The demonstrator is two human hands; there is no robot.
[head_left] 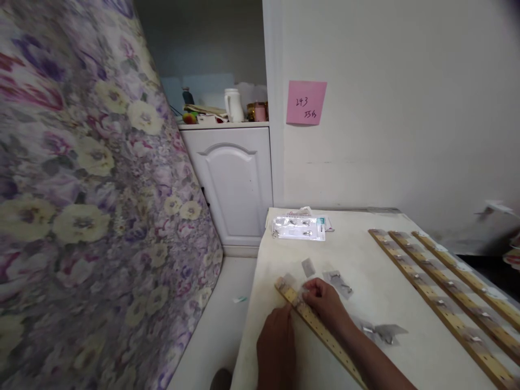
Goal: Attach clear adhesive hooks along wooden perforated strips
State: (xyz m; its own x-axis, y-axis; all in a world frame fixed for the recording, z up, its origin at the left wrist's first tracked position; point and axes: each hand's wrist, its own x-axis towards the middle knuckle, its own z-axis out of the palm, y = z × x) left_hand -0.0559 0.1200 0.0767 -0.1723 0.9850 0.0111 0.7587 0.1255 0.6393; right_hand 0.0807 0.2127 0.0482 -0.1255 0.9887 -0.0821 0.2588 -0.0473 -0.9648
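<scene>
A long yellow perforated strip [320, 330] lies slantwise on the white table [374, 271]. My left hand [276, 346] rests against the strip's near left side, fingers curled down on it. My right hand [327, 303] is closed in a pinch at the strip's far end, pressing a small clear packet [300, 297] onto it. More small clear packets with metal bits lie just beyond: one packet [308, 266], a pair of packets [339, 281], and another packet [384, 331] beside my right forearm.
Three filled yellow strips [442, 295] lie slantwise at the table's right. A clear blister pack [299, 227] sits at the far edge. A floral mattress [81, 206] leans at left. A white cabinet [233, 179] and a wall with a pink note [306, 103] stand behind.
</scene>
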